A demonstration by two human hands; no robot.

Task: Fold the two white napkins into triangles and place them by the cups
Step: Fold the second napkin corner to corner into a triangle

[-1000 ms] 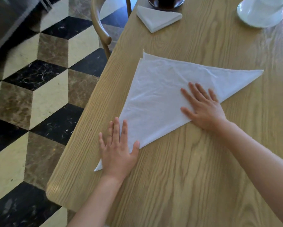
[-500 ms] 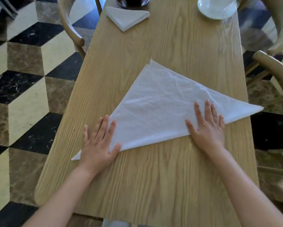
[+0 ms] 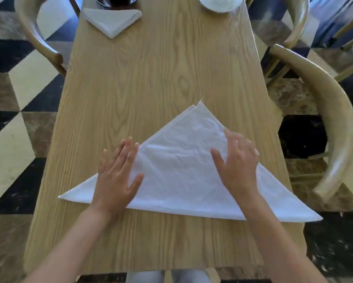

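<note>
A large white napkin [image 3: 181, 172], folded into a wide triangle, lies flat on the wooden table [image 3: 163, 68] with its point facing away from me. My left hand [image 3: 118, 176] presses flat on its left part, fingers straight. My right hand [image 3: 237, 162] rests on its right half, fingers spread and slightly blurred. A second white napkin [image 3: 112, 20], folded small into a triangle, sits at the far left beside a dark cup and saucer [image 3: 116, 1]. A white saucer [image 3: 218, 4] stands at the far right.
Curved wooden chairs stand on both sides: one chair back [image 3: 34, 31] at the far left, one [image 3: 296, 21] at the far right, and an armrest [image 3: 331, 119] close to the table's right edge. The napkin's right tip hangs past that edge. The floor is checkered tile.
The view has swung so the table runs straight ahead. The napkin now lies with its long edge toward me. Both hands have slid further onto the cloth.
</note>
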